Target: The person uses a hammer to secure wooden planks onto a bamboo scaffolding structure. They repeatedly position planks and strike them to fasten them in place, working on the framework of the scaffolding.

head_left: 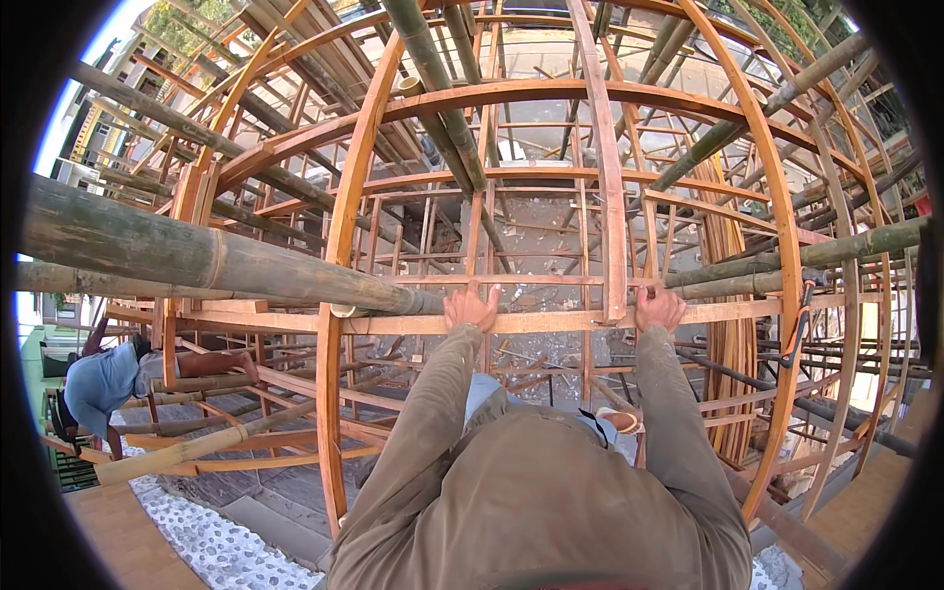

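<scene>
My left hand (pixel 472 307) rests over a horizontal wooden beam (pixel 551 322), its fingers curled across the far side. Further right along this beam, my right hand (pixel 660 307) grips it, fingers bent over the top. Between my hands an upright wooden post (pixel 608 177) meets the beam, nearer to the right hand. A thick bamboo pole (pixel 216 258) comes in from the left and ends near my left hand. On a curved wooden upright (pixel 782 226) to the right hangs a hammer (pixel 799 320) with an orange and black handle.
Wooden ribs and bamboo poles crisscross all around, with the ground (pixel 536 231) far below, strewn with scraps. At lower left a person in a blue shirt (pixel 103 383) bends over. Stacked planks (pixel 730 344) stand at right. A white pebbled surface (pixel 211 531) lies below left.
</scene>
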`<state>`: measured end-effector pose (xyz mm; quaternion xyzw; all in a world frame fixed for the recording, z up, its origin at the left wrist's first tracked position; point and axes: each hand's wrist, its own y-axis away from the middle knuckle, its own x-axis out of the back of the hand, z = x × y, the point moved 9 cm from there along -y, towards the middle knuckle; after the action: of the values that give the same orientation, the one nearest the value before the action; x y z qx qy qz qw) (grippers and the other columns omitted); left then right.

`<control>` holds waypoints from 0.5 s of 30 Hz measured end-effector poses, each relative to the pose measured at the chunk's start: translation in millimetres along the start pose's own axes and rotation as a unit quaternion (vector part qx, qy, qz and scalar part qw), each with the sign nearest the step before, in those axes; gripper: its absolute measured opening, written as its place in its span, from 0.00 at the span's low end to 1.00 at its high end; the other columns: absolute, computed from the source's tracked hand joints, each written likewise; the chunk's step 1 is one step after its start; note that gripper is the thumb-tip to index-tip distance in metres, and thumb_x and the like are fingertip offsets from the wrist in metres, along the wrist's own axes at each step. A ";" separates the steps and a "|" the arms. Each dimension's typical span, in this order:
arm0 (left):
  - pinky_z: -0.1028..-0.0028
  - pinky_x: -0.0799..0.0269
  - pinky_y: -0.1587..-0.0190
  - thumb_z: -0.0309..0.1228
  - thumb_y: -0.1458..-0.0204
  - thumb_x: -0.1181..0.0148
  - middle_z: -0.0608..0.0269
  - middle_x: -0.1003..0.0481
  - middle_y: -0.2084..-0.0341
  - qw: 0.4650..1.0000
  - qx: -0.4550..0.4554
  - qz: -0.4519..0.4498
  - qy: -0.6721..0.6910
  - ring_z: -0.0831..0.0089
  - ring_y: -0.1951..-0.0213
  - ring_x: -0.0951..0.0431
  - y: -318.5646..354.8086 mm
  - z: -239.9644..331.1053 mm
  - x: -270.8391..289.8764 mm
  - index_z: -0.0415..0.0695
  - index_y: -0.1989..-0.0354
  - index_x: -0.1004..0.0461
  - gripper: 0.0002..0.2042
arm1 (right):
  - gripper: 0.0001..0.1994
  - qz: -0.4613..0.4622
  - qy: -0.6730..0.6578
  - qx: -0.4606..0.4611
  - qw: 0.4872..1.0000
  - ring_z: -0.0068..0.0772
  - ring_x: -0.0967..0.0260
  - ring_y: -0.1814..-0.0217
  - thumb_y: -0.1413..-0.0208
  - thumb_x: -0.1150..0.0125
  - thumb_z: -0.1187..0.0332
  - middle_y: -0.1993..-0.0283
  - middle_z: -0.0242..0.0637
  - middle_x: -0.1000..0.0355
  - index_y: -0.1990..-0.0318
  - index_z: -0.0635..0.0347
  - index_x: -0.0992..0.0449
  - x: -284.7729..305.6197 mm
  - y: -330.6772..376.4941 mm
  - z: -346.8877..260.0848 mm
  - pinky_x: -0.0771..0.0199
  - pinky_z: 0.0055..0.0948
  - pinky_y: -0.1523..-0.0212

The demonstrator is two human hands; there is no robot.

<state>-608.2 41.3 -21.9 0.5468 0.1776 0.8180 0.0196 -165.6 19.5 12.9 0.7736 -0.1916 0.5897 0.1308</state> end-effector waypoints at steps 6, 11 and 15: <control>0.53 0.35 0.41 0.57 0.43 0.44 0.43 0.19 0.56 0.999 0.025 0.018 -0.011 0.48 0.48 0.22 -9.4 5.3 12.8 0.45 0.46 0.22 0.28 | 0.16 -0.004 0.009 -0.005 1.000 0.40 0.27 0.53 0.43 0.41 0.51 0.64 0.38 0.19 0.65 0.53 0.17 0.6 -9.8 -9.3 0.40 0.39 0.41; 0.53 0.35 0.41 0.56 0.43 0.44 0.40 0.20 0.57 0.999 0.027 0.000 0.025 0.46 0.49 0.22 -9.2 6.1 12.4 0.43 0.46 0.22 0.28 | 0.16 -0.018 0.022 -0.013 1.000 0.41 0.27 0.52 0.43 0.41 0.51 0.64 0.39 0.19 0.64 0.54 0.17 -3.8 -10.4 -6.9 0.41 0.40 0.40; 0.53 0.33 0.42 0.55 0.44 0.43 0.39 0.19 0.58 1.000 0.021 0.013 0.018 0.46 0.51 0.21 -8.7 7.4 15.7 0.42 0.48 0.21 0.29 | 0.17 -0.008 0.040 -0.014 0.999 0.41 0.27 0.52 0.43 0.41 0.51 0.63 0.39 0.19 0.63 0.53 0.16 -3.3 -9.1 -6.1 0.41 0.40 0.40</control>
<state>-609.3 55.0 -8.1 0.5344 0.1878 0.8241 -0.0058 -167.6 30.7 11.6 0.7490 -0.1885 0.6163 0.1540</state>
